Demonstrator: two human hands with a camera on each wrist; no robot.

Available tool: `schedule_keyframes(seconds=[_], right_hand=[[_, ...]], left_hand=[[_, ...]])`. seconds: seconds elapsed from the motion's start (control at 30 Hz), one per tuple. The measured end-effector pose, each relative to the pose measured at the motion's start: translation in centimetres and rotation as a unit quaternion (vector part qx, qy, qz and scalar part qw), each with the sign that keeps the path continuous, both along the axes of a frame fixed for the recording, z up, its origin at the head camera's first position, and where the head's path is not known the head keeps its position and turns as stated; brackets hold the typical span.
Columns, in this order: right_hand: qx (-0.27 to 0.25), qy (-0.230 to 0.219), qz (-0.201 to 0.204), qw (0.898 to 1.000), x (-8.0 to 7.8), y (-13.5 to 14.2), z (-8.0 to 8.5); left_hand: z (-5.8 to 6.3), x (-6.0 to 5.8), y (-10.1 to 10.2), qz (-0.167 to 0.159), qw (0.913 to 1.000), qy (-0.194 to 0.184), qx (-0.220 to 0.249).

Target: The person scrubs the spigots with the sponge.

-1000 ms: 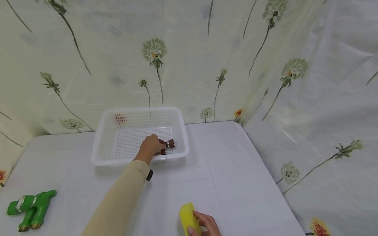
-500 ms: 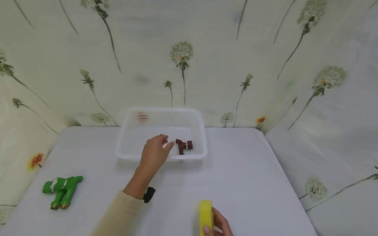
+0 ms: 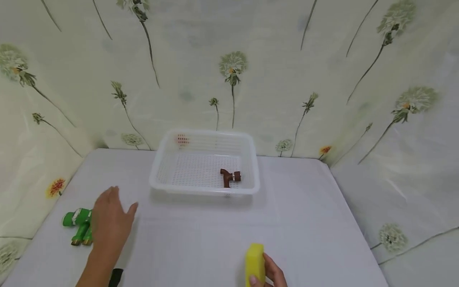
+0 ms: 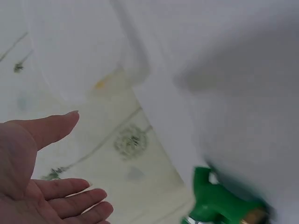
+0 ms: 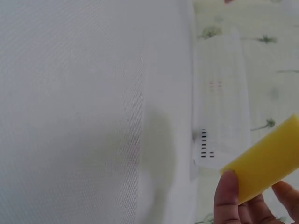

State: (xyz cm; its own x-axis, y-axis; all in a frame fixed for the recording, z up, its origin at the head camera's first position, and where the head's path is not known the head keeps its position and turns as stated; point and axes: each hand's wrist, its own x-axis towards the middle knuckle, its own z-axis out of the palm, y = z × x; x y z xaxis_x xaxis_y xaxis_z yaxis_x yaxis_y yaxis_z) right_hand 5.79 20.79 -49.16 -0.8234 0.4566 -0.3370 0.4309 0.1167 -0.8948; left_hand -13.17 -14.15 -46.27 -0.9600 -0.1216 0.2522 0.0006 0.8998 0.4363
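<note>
My left hand [image 3: 109,221] is over the left side of the table, its fingers spread and nothing in its grasp. It partly covers a green tap [image 3: 79,223] with a silver band and brass-tipped ends; whether they touch, I cannot tell. In the left wrist view, the green tap [image 4: 217,203] sits apart from the fingers. Near the front edge, my right hand [image 3: 275,273] pinches a yellow sponge [image 3: 255,263] between thumb and fingers, held on its narrow side. A brown tap [image 3: 229,177] with a silver band lies inside a white plastic basket [image 3: 204,190].
The basket stands at the back of the white-covered table [image 3: 201,247], against a dandelion-printed sheet [image 3: 179,59]. Similar sheeting rises along the left and right sides. The brown tap lies toward the basket's right end.
My left hand has let go of the brown tap in the basket, drawn back and moved left to the green tap. The right hand keeps holding the sponge. The head view has shifted left.
</note>
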Motion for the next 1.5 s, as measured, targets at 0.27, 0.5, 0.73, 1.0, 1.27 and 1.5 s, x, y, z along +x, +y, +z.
schedule_keyframes(seconds=[0.27,0.5,0.73,1.0,1.27,1.5], right_hand=[[0.046,0.017,-0.009,0.999,0.1,-0.1,1.2],[0.058,0.031,-0.013,0.998,0.3,0.2,0.6],[0.036,0.028,0.001,0.999,0.6,0.5,0.7],[0.043,0.024,0.0,0.999,0.6,0.4,1.1],[0.121,0.109,0.002,0.987,0.2,-0.6,0.5],[0.099,0.203,0.058,0.973,-0.8,-1.8,1.9]], left_hand=[[-3.8,1.5,-7.0,0.072,0.9937,-0.061,-0.061],[-4.6,0.8,-6.9,0.05,0.9946,-0.065,-0.063],[-4.4,0.5,-6.5,0.045,0.9883,-0.107,-0.099],[-2.9,0.3,-6.3,0.064,0.9882,-0.139,-0.006],[1.7,2.0,-2.5,-0.042,0.9314,-0.276,0.234],[2.9,3.8,2.5,-0.174,0.7979,-0.285,0.502]])
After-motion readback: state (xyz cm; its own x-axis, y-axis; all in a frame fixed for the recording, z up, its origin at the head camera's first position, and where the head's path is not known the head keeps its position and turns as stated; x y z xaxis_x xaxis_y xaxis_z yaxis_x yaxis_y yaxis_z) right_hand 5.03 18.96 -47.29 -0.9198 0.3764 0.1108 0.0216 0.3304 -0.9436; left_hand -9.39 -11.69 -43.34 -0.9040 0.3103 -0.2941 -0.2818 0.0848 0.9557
